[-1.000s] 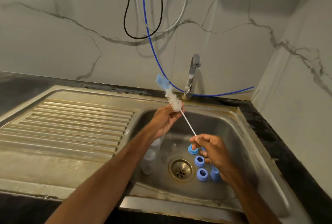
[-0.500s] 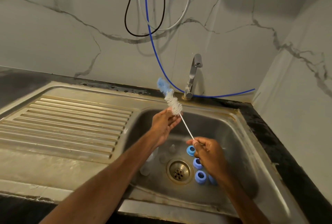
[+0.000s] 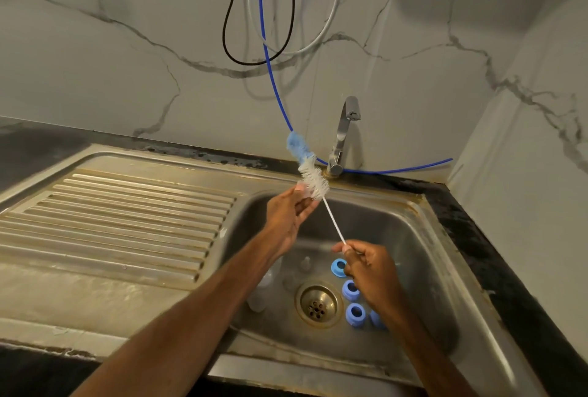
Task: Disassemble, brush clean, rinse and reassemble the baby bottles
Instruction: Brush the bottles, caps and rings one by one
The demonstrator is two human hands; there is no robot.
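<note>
Ribbed drainboard point(image 3: 127, 215) at left. Clear bottles point(image 3: 257, 301) lie in sink point(image 3: 413, 237) basin, near-left of drain point(image 3: 318, 304), partly under left forearm. Left hand point(image 3: 288, 215) raised over basin's far-left corner, fingertips against white bristles of bottle brush point(image 3: 313, 182); whether they pinch anything, cannot tell. Brush slants from blue tip, far, down-right to thin wire handle. Right hand point(image 3: 372, 266) pinches handle's near end, fingers curled, above basin. Blue rings point(image 3: 355, 314) on basin floor right of drain, some hidden by right hand. Tap point(image 3: 343, 135) at far rim, right of brush tip.
</note>
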